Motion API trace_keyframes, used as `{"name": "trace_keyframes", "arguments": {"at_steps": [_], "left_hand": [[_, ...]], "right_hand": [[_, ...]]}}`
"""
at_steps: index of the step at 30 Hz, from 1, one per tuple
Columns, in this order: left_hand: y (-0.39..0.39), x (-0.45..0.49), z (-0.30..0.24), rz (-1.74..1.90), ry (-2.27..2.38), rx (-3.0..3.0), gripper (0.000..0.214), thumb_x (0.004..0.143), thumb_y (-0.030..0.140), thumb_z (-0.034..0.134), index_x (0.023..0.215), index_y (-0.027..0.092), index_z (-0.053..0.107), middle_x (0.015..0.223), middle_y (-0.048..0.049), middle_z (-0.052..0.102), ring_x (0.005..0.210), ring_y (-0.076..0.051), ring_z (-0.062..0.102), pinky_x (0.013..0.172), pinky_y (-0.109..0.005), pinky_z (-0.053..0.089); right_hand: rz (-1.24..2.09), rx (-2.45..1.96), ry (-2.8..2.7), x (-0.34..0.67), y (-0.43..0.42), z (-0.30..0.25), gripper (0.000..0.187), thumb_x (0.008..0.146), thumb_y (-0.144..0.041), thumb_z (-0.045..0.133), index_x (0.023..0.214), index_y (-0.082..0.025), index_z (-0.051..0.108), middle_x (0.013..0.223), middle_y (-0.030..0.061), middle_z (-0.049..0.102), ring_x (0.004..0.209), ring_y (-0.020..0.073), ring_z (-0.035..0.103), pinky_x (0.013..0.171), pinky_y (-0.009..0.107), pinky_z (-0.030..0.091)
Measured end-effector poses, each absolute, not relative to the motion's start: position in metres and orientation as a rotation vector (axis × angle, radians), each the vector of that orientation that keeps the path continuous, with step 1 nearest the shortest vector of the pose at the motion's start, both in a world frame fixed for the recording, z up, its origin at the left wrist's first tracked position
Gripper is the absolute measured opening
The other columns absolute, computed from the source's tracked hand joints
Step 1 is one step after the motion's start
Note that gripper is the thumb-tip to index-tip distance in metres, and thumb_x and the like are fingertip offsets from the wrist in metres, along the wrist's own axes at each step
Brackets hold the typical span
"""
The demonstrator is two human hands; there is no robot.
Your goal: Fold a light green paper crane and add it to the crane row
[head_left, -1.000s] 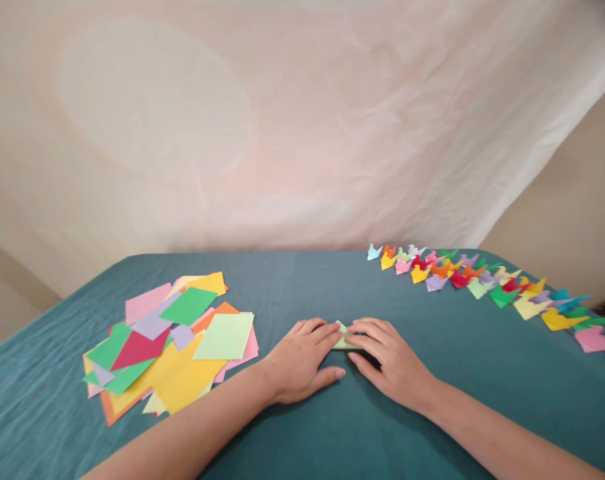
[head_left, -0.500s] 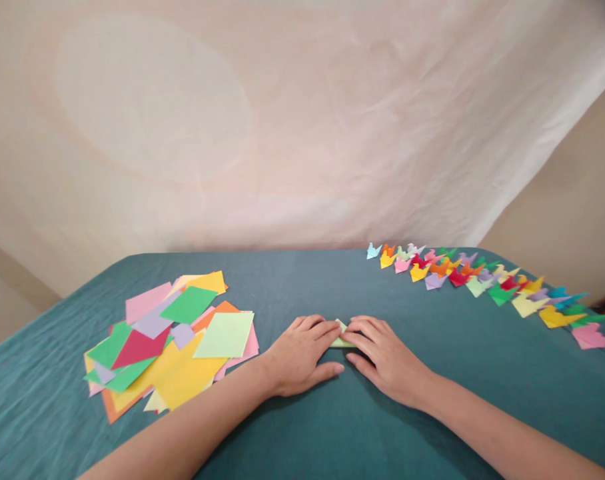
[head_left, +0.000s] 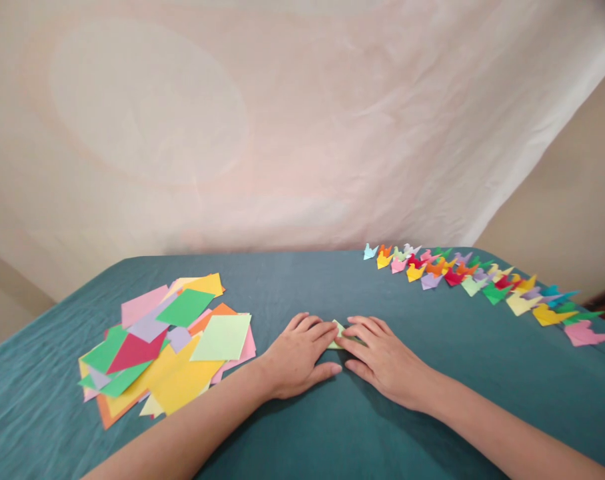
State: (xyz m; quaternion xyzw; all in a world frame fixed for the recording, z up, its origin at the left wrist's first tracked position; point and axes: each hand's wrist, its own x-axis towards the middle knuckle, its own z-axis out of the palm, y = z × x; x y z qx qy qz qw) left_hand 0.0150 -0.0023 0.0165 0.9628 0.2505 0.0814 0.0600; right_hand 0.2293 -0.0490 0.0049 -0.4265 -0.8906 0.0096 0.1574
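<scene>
A small, partly folded pale green paper (head_left: 340,331) lies on the teal tablecloth (head_left: 302,287) in front of me. My left hand (head_left: 298,357) rests flat on the cloth with its fingertips pressing the paper's left side. From the other side, my right hand (head_left: 380,360) lies flat too, fingers stretched over the paper's right part. Most of the paper is hidden under the fingers; only a tip shows between the two hands.
A loose pile of coloured paper squares (head_left: 165,340) lies to the left. Several folded paper cranes (head_left: 477,283) run in rows along the table's right side. A pale cloth backdrop (head_left: 282,120) hangs behind the table.
Both hands have stayed on the folded paper; my right fingers have shifted slightly left over it. The view has drifted a little.
</scene>
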Motion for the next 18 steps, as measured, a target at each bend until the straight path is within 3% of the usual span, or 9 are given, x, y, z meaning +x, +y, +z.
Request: {"name": "trace_keyframes", "arguments": {"at_steps": [18], "left_hand": [[-0.003,0.015,0.017,0.249,0.763,2.937,0.055,0.090,0.053,0.033,0.134,0.021,0.035,0.134,-0.0061,0.044,0.122,-0.024,0.037,0.107,-0.043,0.018]], "right_hand": [[0.062,-1.230,-2.610,0.229,-0.064,0.022,0.036,0.088,-0.035,0.048,0.122,-0.025,0.054,0.124,0.0085,0.054,0.125,0.0283,0.036,0.104,0.052,0.027]]}}
